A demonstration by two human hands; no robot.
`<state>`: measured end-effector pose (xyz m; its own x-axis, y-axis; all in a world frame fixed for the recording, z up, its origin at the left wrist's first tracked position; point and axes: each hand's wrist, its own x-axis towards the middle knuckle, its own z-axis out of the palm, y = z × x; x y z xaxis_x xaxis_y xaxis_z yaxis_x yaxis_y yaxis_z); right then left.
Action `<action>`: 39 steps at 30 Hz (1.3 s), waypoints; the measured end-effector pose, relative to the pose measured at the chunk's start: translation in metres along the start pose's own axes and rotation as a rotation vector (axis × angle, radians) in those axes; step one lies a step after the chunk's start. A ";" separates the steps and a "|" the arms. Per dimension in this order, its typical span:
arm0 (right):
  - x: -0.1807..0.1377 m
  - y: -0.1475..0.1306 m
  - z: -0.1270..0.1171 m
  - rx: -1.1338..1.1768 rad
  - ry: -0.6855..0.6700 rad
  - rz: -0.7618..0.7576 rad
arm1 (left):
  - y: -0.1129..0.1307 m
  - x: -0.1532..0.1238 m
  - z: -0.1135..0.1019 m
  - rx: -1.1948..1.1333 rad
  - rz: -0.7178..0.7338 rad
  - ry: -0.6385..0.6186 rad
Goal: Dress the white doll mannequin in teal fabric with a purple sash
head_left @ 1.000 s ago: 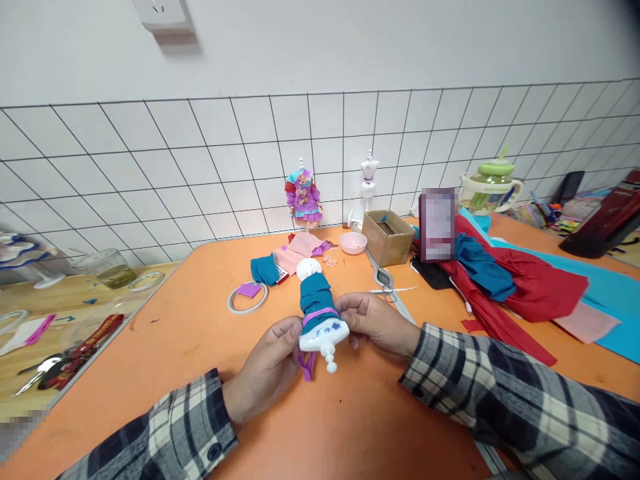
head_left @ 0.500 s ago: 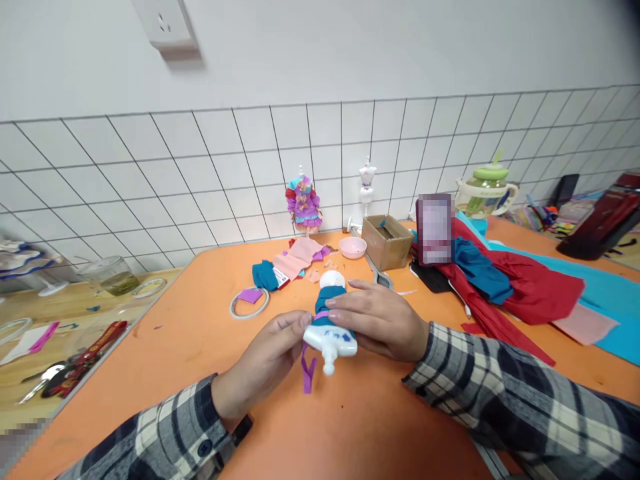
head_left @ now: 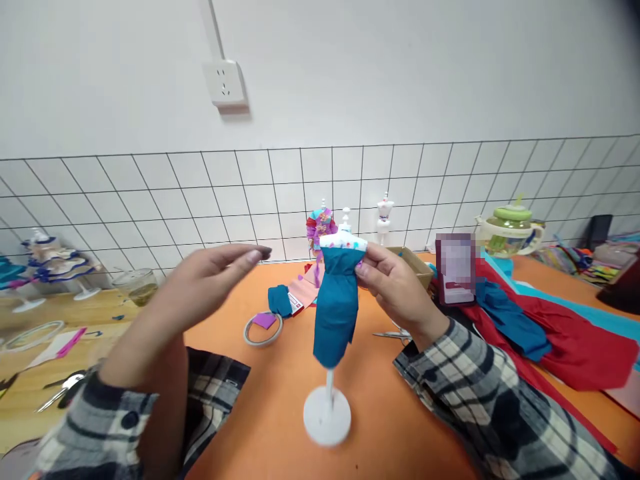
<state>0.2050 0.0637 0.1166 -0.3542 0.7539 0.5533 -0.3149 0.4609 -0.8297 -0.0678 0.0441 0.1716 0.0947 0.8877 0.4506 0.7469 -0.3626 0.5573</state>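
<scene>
A small white dress-form mannequin [head_left: 327,420] stands upright on its round base, tilted a little. A teal strapless dress [head_left: 336,307] wraps it, below a white top edge with coloured spots. My right hand [head_left: 395,280] pinches the form's side at the bust and waist, a bit of purple showing at the fingertips. A purple strip [head_left: 317,270] shows at the form's left. My left hand [head_left: 210,280] is raised away to the left, fingers stretched out and touching nothing that I can make out; its fingertips are dark and blurred.
Tape roll [head_left: 263,343], pink fabric scraps [head_left: 304,293] and scissors [head_left: 393,334] lie on the orange table. Behind stand a dressed form [head_left: 320,223], a bare form [head_left: 384,217] and a cardboard box [head_left: 415,263]. Right: phone [head_left: 456,273], red cloth [head_left: 590,340], green-lidded jug [head_left: 513,230].
The mannequin has gone from lying tipped toward me to upright. My left hand has let go and moved up and left; my right hand now grips its side. The view has tilted up.
</scene>
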 end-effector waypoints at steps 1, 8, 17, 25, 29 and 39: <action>-0.002 0.001 0.003 0.017 -0.025 0.022 | 0.002 0.001 0.010 -0.014 0.020 -0.005; -0.006 0.002 0.010 -0.013 -0.050 0.102 | 0.023 -0.010 0.045 -0.683 0.212 -0.312; -0.011 0.011 0.019 0.099 -0.144 0.155 | 0.029 -0.021 0.051 -0.676 0.180 -0.075; -0.008 0.025 0.020 -0.058 -0.070 0.105 | 0.019 -0.016 0.048 -0.332 0.289 -0.062; -0.011 0.020 0.029 -0.184 0.113 0.134 | 0.024 -0.027 0.063 -0.274 0.152 0.076; -0.012 0.026 0.027 -0.348 0.057 0.011 | 0.015 -0.035 0.094 -0.706 0.074 0.004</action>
<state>0.1773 0.0541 0.0907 -0.3029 0.7799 0.5477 0.0112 0.5776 -0.8163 0.0022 0.0340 0.0984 0.1253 0.8530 0.5066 0.1336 -0.5205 0.8433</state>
